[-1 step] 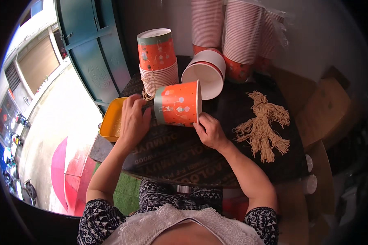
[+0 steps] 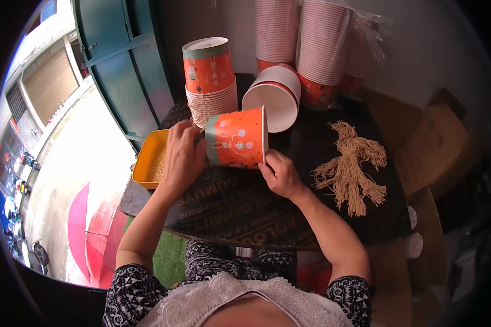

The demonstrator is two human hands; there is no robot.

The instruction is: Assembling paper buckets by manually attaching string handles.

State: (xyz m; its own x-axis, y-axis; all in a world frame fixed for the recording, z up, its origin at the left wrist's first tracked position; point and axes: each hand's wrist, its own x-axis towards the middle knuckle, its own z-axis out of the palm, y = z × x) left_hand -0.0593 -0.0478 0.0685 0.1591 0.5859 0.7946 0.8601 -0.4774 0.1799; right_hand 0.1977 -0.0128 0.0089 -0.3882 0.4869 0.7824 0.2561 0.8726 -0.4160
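Observation:
An orange paper bucket (image 2: pixel 240 139) with a green band and a printed skeleton lies on its side in the air above the dark table, its white rim toward the right. My right hand (image 2: pixel 281 173) grips that rim at its lower edge, with the fingers partly hidden. Beside the green base is my left hand (image 2: pixel 181 155), thumb and fingers apart; I see nothing held in it. Its fingertips are close to tan strings hanging by a stack of upside-down paper buckets (image 2: pixel 208 71). Under the left wrist stands a yellow tray (image 2: pixel 142 166) with pale contents.
A tied bundle of tan strings (image 2: pixel 352 163) rests on the right of the table (image 2: pixel 289 218). Nested white-lined buckets (image 2: pixel 273 103) lie behind the held one. Tall plastic-wrapped bucket stacks (image 2: pixel 322 49) stand at the back. Cardboard (image 2: pixel 442 141) is at the right, a green metal door (image 2: pixel 125 71) at the left.
My left hand has shifted slightly right and up, closer to the bucket's base. The bucket has moved barely, and my right hand keeps its grip.

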